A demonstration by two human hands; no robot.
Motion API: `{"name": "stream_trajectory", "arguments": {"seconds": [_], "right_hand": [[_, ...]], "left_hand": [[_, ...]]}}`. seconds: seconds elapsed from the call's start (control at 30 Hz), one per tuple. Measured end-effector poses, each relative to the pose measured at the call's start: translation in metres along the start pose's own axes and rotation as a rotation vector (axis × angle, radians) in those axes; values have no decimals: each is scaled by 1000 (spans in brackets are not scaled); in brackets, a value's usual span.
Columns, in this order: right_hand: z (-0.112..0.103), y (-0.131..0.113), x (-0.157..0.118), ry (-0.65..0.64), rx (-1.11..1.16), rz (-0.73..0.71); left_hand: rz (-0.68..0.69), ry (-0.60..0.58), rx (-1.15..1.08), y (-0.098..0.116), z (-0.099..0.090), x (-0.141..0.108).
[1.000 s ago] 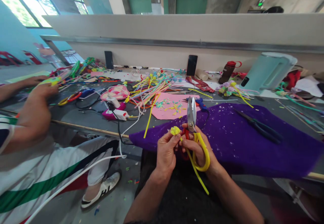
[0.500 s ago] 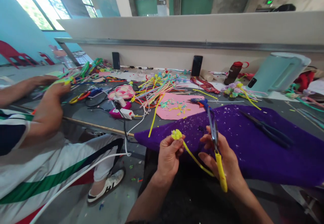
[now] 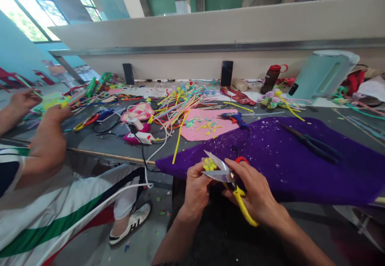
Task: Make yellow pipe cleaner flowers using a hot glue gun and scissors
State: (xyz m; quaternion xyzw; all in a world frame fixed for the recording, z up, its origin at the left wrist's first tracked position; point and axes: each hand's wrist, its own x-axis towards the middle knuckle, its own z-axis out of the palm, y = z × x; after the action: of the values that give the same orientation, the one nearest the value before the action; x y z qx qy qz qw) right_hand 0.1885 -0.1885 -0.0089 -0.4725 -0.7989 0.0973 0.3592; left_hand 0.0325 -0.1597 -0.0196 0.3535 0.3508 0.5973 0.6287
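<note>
My left hand (image 3: 197, 188) pinches a small yellow pipe-cleaner flower (image 3: 209, 164) just below its head. Its stem is mostly hidden behind the hands and scissors. In my right hand (image 3: 254, 186) is a pair of scissors (image 3: 221, 174) with a yellow handle and a bit of red. The blades stand apart, pointing left, one on either side of the flower head as seen from here. Whether they touch it I cannot tell. Both hands are above my lap, at the front edge of the purple cloth (image 3: 300, 174).
Pliers (image 3: 313, 144) lie on the cloth. A blue glue gun (image 3: 236, 117) rests by a pink sheet (image 3: 195, 134) with cut bits. Behind are pipe cleaners (image 3: 192, 103), a phone (image 3: 226, 73), a bottle (image 3: 270, 79) and a kettle (image 3: 325, 75). A co-worker's hands (image 3: 57, 115) work at left.
My right hand has turned the scissors from pointing up to pointing left, and the blades have opened around the flower head. The view has shifted slightly. The co-worker's hands have moved apart.
</note>
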Motion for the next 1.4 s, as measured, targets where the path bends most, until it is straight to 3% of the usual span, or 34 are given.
{"name": "stream_trajectory", "arguments": {"seconds": [0.47, 0.83, 1.4], "right_hand": [[-8, 10, 0, -87, -49, -32], [-10, 11, 0, -73, -71, -49], [-12, 15, 0, -31, -131, -66]], "left_hand": [[100, -10, 59, 1, -6, 1], [161, -87, 31, -1, -9, 2], [178, -70, 68, -3, -9, 3]]}}
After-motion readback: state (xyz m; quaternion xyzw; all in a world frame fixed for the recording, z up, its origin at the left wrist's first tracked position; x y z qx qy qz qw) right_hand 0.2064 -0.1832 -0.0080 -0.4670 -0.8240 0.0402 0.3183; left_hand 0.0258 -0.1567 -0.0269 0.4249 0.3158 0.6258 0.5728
